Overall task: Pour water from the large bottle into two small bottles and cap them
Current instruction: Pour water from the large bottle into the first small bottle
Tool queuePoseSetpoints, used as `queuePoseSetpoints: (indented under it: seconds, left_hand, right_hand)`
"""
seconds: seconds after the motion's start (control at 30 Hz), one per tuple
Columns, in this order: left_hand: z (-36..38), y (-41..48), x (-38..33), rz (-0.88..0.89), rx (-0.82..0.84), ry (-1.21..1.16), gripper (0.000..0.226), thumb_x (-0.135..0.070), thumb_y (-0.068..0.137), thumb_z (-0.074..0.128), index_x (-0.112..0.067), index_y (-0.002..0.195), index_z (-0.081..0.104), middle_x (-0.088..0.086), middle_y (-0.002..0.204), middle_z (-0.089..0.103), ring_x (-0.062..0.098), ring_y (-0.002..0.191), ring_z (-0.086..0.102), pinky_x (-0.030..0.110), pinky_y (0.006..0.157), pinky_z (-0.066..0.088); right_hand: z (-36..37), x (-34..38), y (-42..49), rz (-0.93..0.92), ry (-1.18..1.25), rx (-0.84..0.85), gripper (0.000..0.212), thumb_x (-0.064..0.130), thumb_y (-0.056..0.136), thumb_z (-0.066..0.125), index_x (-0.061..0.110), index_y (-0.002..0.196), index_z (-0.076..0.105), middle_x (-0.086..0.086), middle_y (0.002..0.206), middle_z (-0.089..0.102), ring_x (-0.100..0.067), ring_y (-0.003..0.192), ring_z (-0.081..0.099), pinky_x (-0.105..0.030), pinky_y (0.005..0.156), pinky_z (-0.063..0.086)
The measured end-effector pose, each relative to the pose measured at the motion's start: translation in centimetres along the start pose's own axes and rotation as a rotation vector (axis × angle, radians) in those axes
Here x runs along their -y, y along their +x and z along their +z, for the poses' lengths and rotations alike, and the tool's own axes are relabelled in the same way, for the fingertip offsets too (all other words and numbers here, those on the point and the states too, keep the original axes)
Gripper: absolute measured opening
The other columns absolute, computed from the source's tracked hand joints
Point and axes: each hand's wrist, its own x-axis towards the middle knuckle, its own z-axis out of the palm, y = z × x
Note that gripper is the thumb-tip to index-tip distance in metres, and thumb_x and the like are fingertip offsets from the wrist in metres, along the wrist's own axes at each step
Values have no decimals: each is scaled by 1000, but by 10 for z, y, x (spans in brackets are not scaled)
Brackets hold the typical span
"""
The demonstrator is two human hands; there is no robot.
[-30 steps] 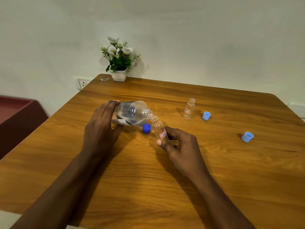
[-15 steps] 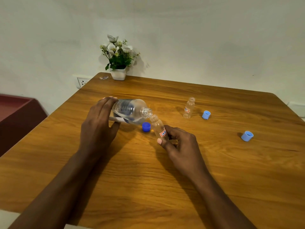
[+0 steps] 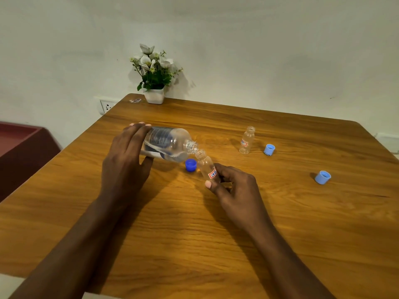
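At the centre of the wooden counter (image 3: 280,223), the left hand (image 3: 124,167) grips the tilted clear plastic large bottle (image 3: 169,144), its mouth at 10 o'clock of the labelled small bottle (image 3: 206,166) held by the right hand (image 3: 234,186): first fill; next, steepen tilt steadily.

The table (image 3: 216,223) is seen as glossy, grained wood. The large bottle (image 3: 170,145) and 2 small bottles (image 3: 206,166) (image 3: 246,140) are clear, shiny plastic; at 3 o'clock, 2 matt plastic caps (image 3: 269,149) (image 3: 322,177).

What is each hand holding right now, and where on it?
Left hand grips the large bottle around its base end; right hand holds the small bottle by its lower body.
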Motion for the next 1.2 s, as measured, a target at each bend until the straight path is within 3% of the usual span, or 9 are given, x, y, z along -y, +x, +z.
queuePoseSetpoints:
  seconds: [1.03,1.2]
  left_hand:
    - [-2,0,1,24,-41,4,66,3,74,73,0,134,47,22,134,51,35,128,43,42,102,41]
    - [-2,0,2,27,-45,0,65,4,74,72,0,134,46,21,135,50,35,129,42,45,102,42]
  right_hand:
    - [0,0,-1,14,-3,5,34,31,79,65,26,113,67,7,96,74,-10,86,66,-43,77,54]
    - [1,-1,0,10,-14,20,28,33,79,62,26,105,69,8,85,70,-12,80,65,-43,73,52]
